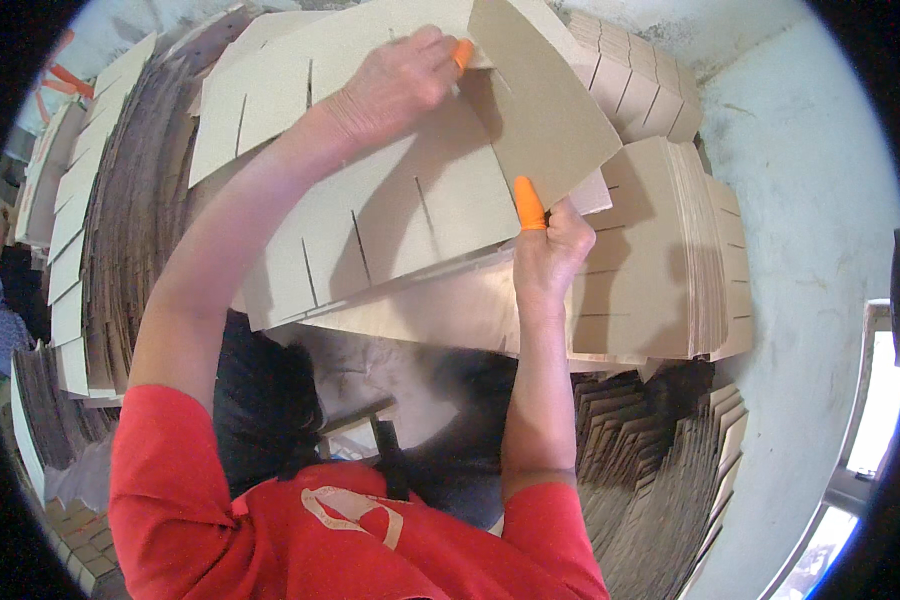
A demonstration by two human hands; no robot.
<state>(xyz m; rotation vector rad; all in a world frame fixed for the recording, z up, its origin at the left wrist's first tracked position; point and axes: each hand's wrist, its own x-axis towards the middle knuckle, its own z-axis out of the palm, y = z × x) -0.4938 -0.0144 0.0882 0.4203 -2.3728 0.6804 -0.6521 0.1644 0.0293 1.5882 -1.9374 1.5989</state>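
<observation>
Both my hands are on a bent piece of cardboard [550, 110] with a brown face, raised above a pale slotted sheet [410, 210]. My left hand [400, 82] is closed, its orange-capped finger pinching near the piece's upper left edge. At the lower corner, my right hand [553, 245] is closed too, an orange finger cot [529, 203] pointing up along the edge. Its other fingers are partly hidden behind the cardboard. Short cut slots run along the edge of the pale sheet, which lies flat on a wooden board [430, 310].
Tall stacks of slotted cardboard [140, 220] stand at the left. More stacked sheets [650, 250] lie to my right, with another stack [635, 80] behind. Bundled cardboard [640, 450] stands lower right. A pale wall [780, 230] and a window [865, 400] bound the right side.
</observation>
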